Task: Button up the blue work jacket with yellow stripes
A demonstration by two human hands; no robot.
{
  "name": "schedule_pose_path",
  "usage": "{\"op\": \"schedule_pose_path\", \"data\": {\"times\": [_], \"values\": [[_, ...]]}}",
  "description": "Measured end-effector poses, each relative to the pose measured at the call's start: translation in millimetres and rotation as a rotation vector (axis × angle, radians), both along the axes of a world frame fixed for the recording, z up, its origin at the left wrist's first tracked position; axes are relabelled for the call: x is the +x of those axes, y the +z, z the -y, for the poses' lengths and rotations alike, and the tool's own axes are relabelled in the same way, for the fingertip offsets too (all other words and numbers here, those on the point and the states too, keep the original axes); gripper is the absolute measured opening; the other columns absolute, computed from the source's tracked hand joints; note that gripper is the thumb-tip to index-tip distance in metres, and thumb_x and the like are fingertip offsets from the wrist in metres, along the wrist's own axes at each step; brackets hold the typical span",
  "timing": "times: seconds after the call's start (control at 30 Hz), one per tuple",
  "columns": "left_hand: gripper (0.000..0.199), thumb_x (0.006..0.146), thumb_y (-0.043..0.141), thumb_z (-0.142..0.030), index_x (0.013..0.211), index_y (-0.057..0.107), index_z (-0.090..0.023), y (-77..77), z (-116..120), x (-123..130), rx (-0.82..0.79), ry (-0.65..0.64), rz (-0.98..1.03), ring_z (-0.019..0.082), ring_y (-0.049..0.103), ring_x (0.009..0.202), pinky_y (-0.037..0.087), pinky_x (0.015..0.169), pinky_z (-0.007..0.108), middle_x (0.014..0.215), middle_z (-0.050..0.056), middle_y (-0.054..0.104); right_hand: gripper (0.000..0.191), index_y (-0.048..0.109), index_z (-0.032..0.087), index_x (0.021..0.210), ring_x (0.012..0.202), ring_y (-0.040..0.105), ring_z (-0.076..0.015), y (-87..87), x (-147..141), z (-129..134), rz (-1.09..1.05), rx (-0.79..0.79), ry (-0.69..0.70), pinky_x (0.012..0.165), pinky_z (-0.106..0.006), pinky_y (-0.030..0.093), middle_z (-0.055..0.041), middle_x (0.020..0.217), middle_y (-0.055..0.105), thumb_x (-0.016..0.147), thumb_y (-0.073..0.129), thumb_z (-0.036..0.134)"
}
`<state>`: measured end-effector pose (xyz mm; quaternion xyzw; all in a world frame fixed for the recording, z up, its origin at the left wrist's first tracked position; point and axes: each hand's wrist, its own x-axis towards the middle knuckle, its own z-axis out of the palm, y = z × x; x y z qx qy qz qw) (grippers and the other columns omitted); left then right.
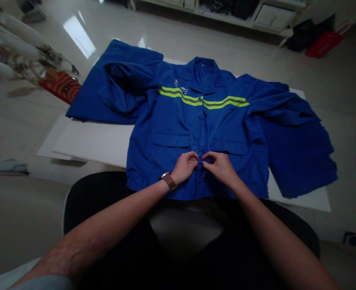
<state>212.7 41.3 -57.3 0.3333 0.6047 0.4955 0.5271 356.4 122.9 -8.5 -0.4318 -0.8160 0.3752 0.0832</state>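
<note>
A blue work jacket (162, 159) lies front up, its collar away from me and its hem toward me. A yellow-green reflective band (226, 102) crosses the chest, and buttons run down the front placket. Near the lower end of that placket, my left hand (185, 166) pinches the left-hand front edge. Facing it, the bent fingers and thumb of my right hand (219, 165) close on the other front edge. The fingertips of the two hands are a small gap apart; any button between them is too small to make out. A watch with a brown strap (169, 180) is on my left wrist.
More blue cloth (301, 161) spreads under both sleeves. A white tabletop (90, 139) shows beneath the garments. My dark-clothed legs are below the near edge. Beyond stand a white shelf unit (226, 18) and a red bag (324, 44); cluttered items, blurred, lie at left.
</note>
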Motion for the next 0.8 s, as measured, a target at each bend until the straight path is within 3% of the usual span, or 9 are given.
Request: {"op": "schedule_pose_path", "data": {"times": [0.23,0.4,0.7,0.8], "values": [[0.007,0.07,0.066,-0.014,0.077,0.064,-0.013,4.2,-2.1,4.0,-0.105,0.103,0.236,0.009,0.054,0.058,0.04,0.059,0.02,0.063,-0.002,0.061,0.016,0.079,0.017,0.088,0.055,0.055,-0.0136,-0.8,2.3,-0.5,0.014,0.052,0.023,0.061,-0.026,0.04,0.0,0.062,0.066,0.075,0.069,0.02],[0.03,0.064,0.082,-0.031,0.075,0.061,-0.014,4.3,-1.7,5.1,-0.117,0.14,0.328,0.007,0.048,0.053,0.034,0.055,0.02,0.057,-0.004,0.057,0.015,0.077,0.018,0.087,0.058,0.057,-0.014,-2.1,0.7,2.0,0.02,0.09,0.055,0.062,-0.025,0.039,-0.0001,0.065,0.067,0.075,0.069,0.016],[0.023,0.066,0.079,-0.018,0.076,0.059,-0.015,6.5,-2.4,7.3,-0.231,0.292,0.526,0.006,0.047,0.053,0.031,0.053,0.02,0.06,-0.004,0.055,0.018,0.073,0.018,0.094,0.06,0.059,-0.0154,-4.4,1.4,5.2,0.004,0.14,0.073,0.063,-0.026,0.041,-0.0006,0.069,0.068,0.077,0.07,0.016],[0.019,0.069,0.075,-0.015,0.072,0.056,-0.016,8.3,-2.3,7.1,-0.275,0.329,0.576,0.004,0.039,0.048,0.025,0.049,0.02,0.055,-0.006,0.047,0.018,0.073,0.018,0.097,0.063,0.06,-0.0159,-5.0,1.6,5.8,-0.006,0.149,0.12,0.065,-0.027,0.042,-0.0019,0.074,0.07,0.079,0.069,0.014]]}}
